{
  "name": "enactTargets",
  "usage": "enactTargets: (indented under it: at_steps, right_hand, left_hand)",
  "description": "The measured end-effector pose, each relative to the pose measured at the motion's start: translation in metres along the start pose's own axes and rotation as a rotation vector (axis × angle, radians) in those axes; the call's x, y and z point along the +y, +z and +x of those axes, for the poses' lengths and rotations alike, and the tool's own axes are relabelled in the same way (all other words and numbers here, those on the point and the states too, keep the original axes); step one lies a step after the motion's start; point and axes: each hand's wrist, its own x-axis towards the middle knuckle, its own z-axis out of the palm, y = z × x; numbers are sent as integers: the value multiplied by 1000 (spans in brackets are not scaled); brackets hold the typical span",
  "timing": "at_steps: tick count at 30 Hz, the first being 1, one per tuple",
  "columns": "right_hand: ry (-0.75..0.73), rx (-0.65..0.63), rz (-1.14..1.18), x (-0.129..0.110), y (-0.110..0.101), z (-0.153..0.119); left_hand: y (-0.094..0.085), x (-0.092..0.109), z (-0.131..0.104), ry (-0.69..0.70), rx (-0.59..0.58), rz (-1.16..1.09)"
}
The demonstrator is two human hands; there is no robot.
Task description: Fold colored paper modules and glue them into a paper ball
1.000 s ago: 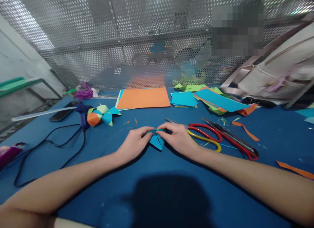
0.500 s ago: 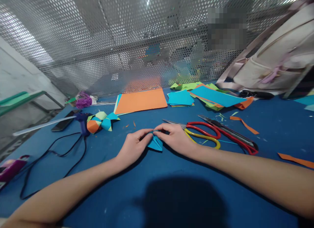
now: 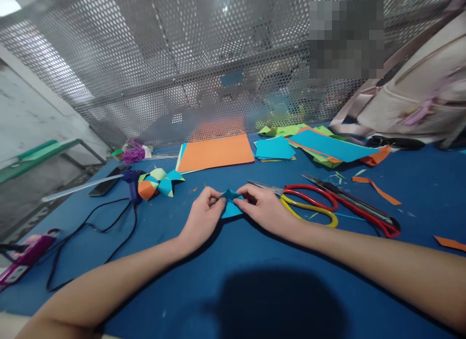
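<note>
A small folded piece of blue paper point(image 3: 230, 210) is held just over the blue table, between both hands. My left hand point(image 3: 207, 210) pinches its left side between thumb and fingers. On the other side my right hand point(image 3: 260, 205) pinches the paper in the same way. The paper's upper edge stands raised between the thumbs, and fingers cover part of the folds. Close beyond my right hand lie scissors point(image 3: 309, 197) with red and yellow handles.
Left of my hands are a glue gun point(image 3: 134, 183), its cable, a phone point(image 3: 107, 181) and folded paper pieces point(image 3: 158, 182). Orange sheets point(image 3: 216, 153), blue squares point(image 3: 274, 148) and a cutter point(image 3: 358, 205) lie behind and right. A perforated metal screen point(image 3: 174, 76) borders the back.
The blue paper's near point has given way to a flatter lower edge, with its top opened up between the thumbs. Both hands still pinch it; the view has shifted slightly left.
</note>
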Motion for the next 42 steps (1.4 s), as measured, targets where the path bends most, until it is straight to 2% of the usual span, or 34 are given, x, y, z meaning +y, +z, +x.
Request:
enactTargets:
  at_steps: [4,10,13,22,29,33,42]
  right_hand:
    - [-2,31,-14,1,0,0]
    - [-34,41,-36,2,-1,1]
    - [-79,42,-54,3,0,1]
    - [-162,33,-69,1,-2,-1]
    - [-230,67,-92,3,-2,-2]
    - [-260,85,-95,3,-1,-2]
    - [-269,26,-13,2,-2,-3]
  left_hand:
    - [0,-2,-1,10,-47,64]
    - [-2,-6,-3,168,-124,150]
    - [-3,-5,-3,201,-115,195]
    - [-1,-4,-5,199,-50,177]
    - [0,-6,-6,142,-106,164]
    - [-2,-6,-6,109,-127,77]
    - [-2,-6,-7,148,-128,140]
